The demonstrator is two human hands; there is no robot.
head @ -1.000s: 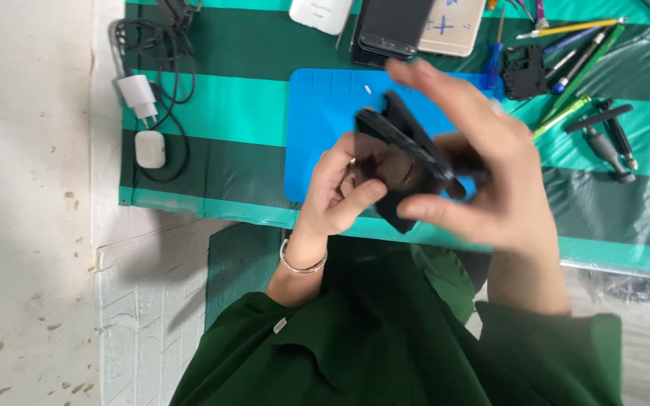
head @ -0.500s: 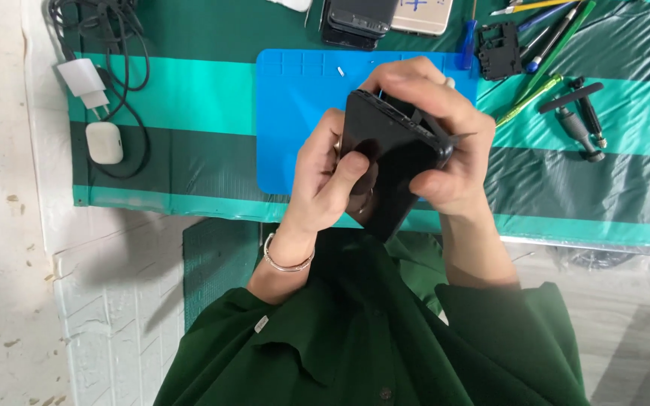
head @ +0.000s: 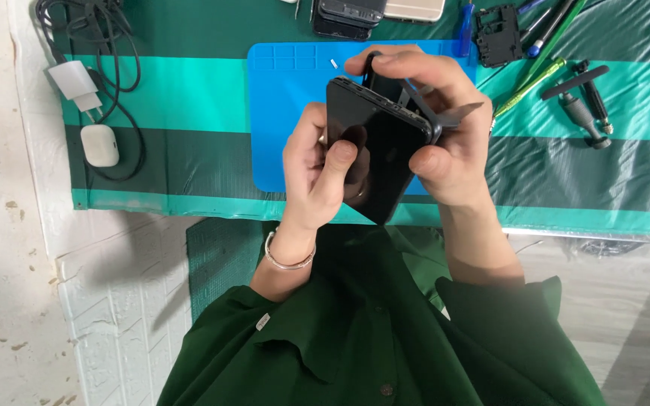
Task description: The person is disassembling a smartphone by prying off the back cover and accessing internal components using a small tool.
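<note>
Gripping a black rectangular smartphone (head: pixel 376 154) between them, both hands hold it tilted above the near edge of a blue rectangular silicone work mat (head: pixel 287 98). The left hand (head: pixel 316 177) wraps the phone's lower left side, thumb pressed on the dark glass; the right hand (head: pixel 445 139) clasps its upper right corner, fingers curled over the top edge, where a thin grey wedge-shaped tool (head: pixel 453 114) juts out to the right. The mat lies on a green and teal striped table cover (head: pixel 189 90), whose near edge runs just beneath the wrists. Open cover lies left of the mat, up to a white earbud case (head: pixel 100 144), a white plug charger (head: pixel 74 81) and a coiled black cable (head: pixel 118 71). At the far edge sits a stack of dark phones (head: pixel 347 15). Right of the mat lie a small black square part (head: pixel 498 34), green pens (head: pixel 539 71) and a black T-handled tool (head: pixel 584 98).
</note>
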